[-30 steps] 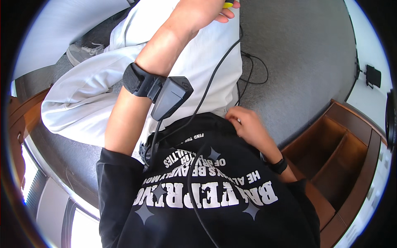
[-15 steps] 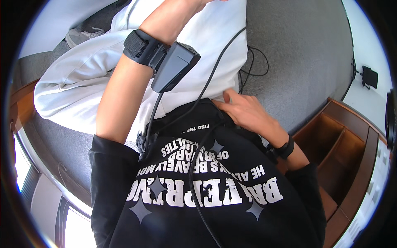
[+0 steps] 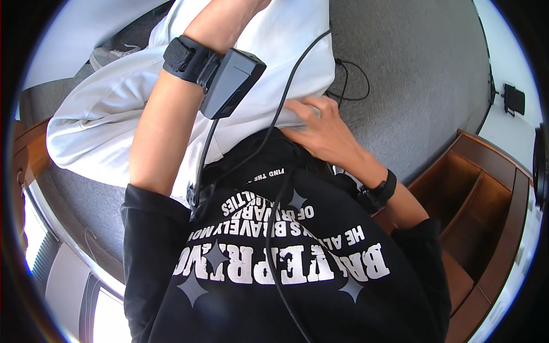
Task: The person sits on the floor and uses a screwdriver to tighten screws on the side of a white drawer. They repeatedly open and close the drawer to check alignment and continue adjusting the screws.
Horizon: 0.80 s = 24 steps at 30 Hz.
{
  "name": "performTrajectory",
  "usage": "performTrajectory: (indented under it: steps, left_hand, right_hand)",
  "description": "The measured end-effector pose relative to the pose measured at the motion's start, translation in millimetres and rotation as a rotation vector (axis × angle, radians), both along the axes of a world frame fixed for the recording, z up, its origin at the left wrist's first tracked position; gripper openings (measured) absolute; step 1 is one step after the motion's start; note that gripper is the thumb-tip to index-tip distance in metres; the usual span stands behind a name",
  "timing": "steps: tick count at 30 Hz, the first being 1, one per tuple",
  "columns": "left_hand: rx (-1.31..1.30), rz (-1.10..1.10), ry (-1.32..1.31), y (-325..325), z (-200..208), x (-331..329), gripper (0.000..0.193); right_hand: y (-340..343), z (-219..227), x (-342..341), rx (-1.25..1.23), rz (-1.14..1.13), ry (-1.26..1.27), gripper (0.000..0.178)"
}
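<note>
My left hand reaches past the top edge, so only its base shows and its fingers are cut off. On that wrist a black strap carries a grey box-shaped device with a black cable. My right hand rests at my hip, fingers bent and closed on a fold of my white trousers, just beyond the hem of my black printed sweatshirt. A black band circles the right wrist.
Another cable crosses my lap and chest, and a cable loop lies on the grey carpet. A brown wooden open-topped box stands at right. A black device is near the white wall, and a grey shoe shows upper left.
My right hand has moved up and left from the sweatshirt hem onto the trousers, its fingers bending around the cloth. My left forearm and its device have shifted slightly up and left.
</note>
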<state>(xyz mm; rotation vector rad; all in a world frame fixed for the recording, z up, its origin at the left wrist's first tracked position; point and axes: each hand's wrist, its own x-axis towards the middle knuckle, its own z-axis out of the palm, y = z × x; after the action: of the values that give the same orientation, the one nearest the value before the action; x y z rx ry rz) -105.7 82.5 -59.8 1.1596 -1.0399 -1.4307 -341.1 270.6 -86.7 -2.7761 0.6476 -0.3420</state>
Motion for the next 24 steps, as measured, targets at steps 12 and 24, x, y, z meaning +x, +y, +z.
performTrajectory:
  steps: [12,24]
  left_hand:
    - [0.016,0.007,0.039,-1,-3,-3,0.036]
    - [-0.043,0.018,0.052,1,-3,-7,0.036]
  right_hand:
    - [-2,-4,2,-0.415,-0.069,0.116,0.01]
    - [1,-16,19,-0.377,-0.062,0.149,0.016]
